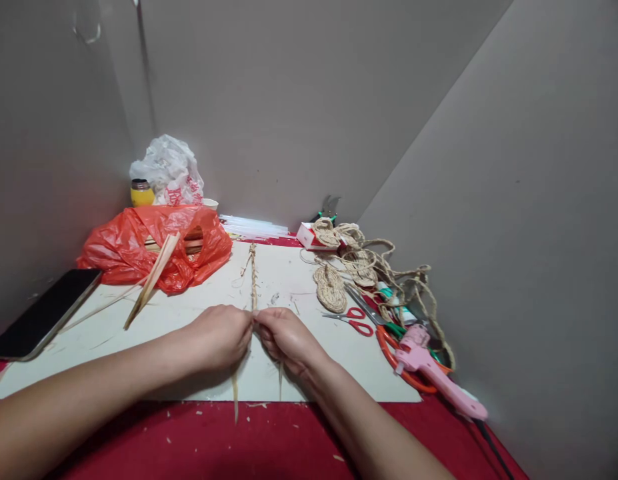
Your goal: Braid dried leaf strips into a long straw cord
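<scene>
A thin straw braid point(254, 277) runs away from me down the middle of a white board point(189, 380). At its near end my left hand point(227, 335) and my right hand point(283, 335) meet, both closed with fingers pinching the braid. Loose straw strands hang below each hand, one under the left point(235, 393) and one under the right. The fingertips partly hide where the strands cross. A bundle of flat dry straw strips point(156, 277) leans on an orange-red plastic bag point(116, 243) left of the braid.
On the right lie small red-handled scissors point(359, 321), woven straw soles point(331, 288), coiled braid, large orange-handled scissors point(389, 357) and a pink glue gun point(441, 377). A phone point(43, 313) lies left. Glue sticks point(256, 227), a yellow jar point(141, 193) and a white bag point(169, 167) stand behind, near grey walls.
</scene>
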Tool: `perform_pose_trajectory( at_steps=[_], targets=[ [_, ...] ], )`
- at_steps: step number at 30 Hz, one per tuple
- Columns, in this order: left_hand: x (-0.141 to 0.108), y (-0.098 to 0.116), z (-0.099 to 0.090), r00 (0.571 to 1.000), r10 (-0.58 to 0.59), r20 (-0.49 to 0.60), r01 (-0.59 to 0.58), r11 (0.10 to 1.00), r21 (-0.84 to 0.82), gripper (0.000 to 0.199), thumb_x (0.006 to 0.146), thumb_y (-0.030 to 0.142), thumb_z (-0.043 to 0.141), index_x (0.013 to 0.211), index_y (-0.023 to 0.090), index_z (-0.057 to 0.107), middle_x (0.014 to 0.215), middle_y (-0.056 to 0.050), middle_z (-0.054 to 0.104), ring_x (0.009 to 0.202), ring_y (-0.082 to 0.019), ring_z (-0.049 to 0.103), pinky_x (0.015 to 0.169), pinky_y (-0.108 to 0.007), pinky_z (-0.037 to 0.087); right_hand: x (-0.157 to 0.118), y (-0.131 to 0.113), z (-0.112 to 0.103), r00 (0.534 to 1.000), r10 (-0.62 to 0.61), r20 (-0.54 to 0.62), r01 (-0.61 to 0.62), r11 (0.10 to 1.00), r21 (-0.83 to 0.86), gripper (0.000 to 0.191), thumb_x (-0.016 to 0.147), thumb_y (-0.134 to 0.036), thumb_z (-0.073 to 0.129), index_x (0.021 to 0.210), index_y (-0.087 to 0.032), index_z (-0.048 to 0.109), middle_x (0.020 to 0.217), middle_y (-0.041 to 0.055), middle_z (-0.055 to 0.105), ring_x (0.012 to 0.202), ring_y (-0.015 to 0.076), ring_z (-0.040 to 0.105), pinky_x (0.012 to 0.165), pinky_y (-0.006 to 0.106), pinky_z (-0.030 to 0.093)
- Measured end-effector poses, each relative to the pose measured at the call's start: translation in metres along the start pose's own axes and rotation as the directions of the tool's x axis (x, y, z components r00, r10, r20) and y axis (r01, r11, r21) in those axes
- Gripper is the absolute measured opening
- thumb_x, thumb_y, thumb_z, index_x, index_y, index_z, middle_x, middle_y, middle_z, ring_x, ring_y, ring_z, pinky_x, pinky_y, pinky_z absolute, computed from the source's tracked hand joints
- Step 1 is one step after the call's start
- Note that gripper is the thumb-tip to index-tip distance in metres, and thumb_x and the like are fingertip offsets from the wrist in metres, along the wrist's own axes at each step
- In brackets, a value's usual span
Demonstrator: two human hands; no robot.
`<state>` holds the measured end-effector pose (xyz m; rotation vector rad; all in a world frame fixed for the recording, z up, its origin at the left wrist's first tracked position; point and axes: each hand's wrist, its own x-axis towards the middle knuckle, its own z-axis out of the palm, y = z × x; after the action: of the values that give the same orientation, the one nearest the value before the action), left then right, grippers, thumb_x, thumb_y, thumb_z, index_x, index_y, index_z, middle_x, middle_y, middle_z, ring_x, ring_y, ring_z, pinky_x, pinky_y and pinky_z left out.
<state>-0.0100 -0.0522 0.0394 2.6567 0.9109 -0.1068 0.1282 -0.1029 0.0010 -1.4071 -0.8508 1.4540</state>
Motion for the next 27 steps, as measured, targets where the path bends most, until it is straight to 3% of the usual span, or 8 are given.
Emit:
perform_pose_trajectory(
  at_steps=[5, 10, 12, 15, 18, 20, 24, 27],
  targets=[
    [-0.015, 0.023, 0.012, 0.994, 0.054, 0.096, -0.071, 0.981, 0.181, 0.034, 0.074, 0.013, 0.044, 0.102, 0.008, 0.062, 0.076, -0.015, 0.067, 0.066, -0.025, 0.062, 0.057, -0.029, 0.039, -0.004, -0.004, -0.001, 0.996, 0.050, 0.067, -0.056, 0.995, 0.084, 0.018, 0.068, -0.031, 0.057, 0.059, -0.015, 0.055, 0.034, -0.0122, 0.026, 0.031, 0.0032, 0.014, 0.033, 0.021, 0.007],
    [-0.022, 0.016, -0.013, 0.894, 0.325, 0.308, -0.216, 0.915, -0.339, 0.022, 0.078, 0.027, 0.045, 0.062, 0.018, 0.057, 0.056, -0.001, 0.057, 0.048, -0.012, 0.047, 0.049, -0.023, 0.033, -0.004, -0.010, -0.011, 0.987, 0.086, 0.136, -0.105, 0.986, 0.133, 0.017, 0.067, -0.029, 0.062, 0.068, -0.013, 0.059, 0.037, -0.0138, 0.024, 0.033, 0.0019, 0.011, 0.034, 0.019, 0.004],
    [-0.010, 0.002, -0.017, 0.966, 0.178, 0.187, -0.057, 0.854, -0.517, 0.022, 0.078, 0.025, 0.043, 0.058, 0.017, 0.050, 0.051, 0.002, 0.048, 0.047, -0.009, 0.042, 0.048, -0.021, 0.031, -0.004, -0.011, -0.014, 0.981, 0.094, 0.169, -0.120, 0.981, 0.150, 0.017, 0.067, -0.030, 0.063, 0.069, -0.013, 0.057, 0.038, -0.0141, 0.024, 0.034, 0.0018, 0.010, 0.035, 0.019, 0.004],
    [0.016, -0.020, -0.005, 0.980, -0.158, -0.121, 0.006, 0.633, -0.774, 0.013, 0.078, 0.028, 0.045, 0.073, 0.016, 0.050, 0.054, 0.005, 0.045, 0.049, -0.008, 0.039, 0.050, -0.021, 0.030, -0.002, -0.012, -0.016, 0.975, 0.099, 0.200, -0.128, 0.982, 0.137, 0.018, 0.067, -0.030, 0.063, 0.070, -0.014, 0.057, 0.038, -0.0145, 0.023, 0.034, 0.0019, 0.009, 0.035, 0.019, 0.004],
    [0.029, -0.028, 0.013, 0.994, -0.081, 0.078, 0.097, 0.276, -0.956, 0.018, 0.075, 0.033, 0.051, 0.083, 0.016, 0.051, 0.064, 0.001, 0.053, 0.051, -0.008, 0.043, 0.052, -0.022, 0.033, -0.001, -0.011, -0.017, 0.973, 0.093, 0.213, -0.116, 0.988, 0.100, 0.019, 0.068, -0.032, 0.063, 0.069, -0.014, 0.057, 0.038, -0.0142, 0.025, 0.034, 0.0020, 0.010, 0.035, 0.019, 0.004],
    [0.029, -0.026, 0.019, 0.976, 0.040, 0.216, 0.207, 0.171, -0.963, 0.019, 0.076, 0.035, 0.052, 0.076, 0.016, 0.050, 0.059, 0.003, 0.048, 0.045, -0.007, 0.038, 0.047, -0.022, 0.029, -0.001, -0.010, -0.018, 0.975, 0.076, 0.210, -0.091, 0.994, 0.064, 0.021, 0.069, -0.035, 0.062, 0.068, -0.015, 0.056, 0.038, -0.0138, 0.026, 0.033, 0.0022, 0.011, 0.034, 0.019, 0.005],
    [0.022, -0.022, 0.017, 0.972, 0.042, 0.230, 0.205, 0.319, -0.925, 0.022, 0.077, 0.035, 0.051, 0.070, 0.015, 0.055, 0.051, 0.007, 0.035, 0.041, -0.005, 0.023, 0.043, -0.022, 0.017, 0.000, -0.008, -0.023, 0.981, 0.027, 0.194, -0.015, 0.998, -0.067, 0.022, 0.072, -0.037, 0.058, 0.068, -0.015, 0.058, 0.036, -0.0125, 0.028, 0.032, 0.0040, 0.014, 0.034, 0.021, 0.008],
    [0.024, -0.025, 0.018, 0.994, 0.020, 0.107, 0.083, 0.487, -0.869, 0.025, 0.077, 0.033, 0.049, 0.073, 0.012, 0.062, 0.059, 0.002, 0.052, 0.050, -0.008, 0.037, 0.053, -0.022, 0.030, 0.000, -0.009, -0.024, 0.985, -0.007, 0.173, 0.048, 0.971, -0.235, 0.023, 0.076, -0.035, 0.054, 0.067, -0.014, 0.060, 0.036, -0.0109, 0.029, 0.034, 0.0056, 0.017, 0.036, 0.022, 0.010]
  ],
)
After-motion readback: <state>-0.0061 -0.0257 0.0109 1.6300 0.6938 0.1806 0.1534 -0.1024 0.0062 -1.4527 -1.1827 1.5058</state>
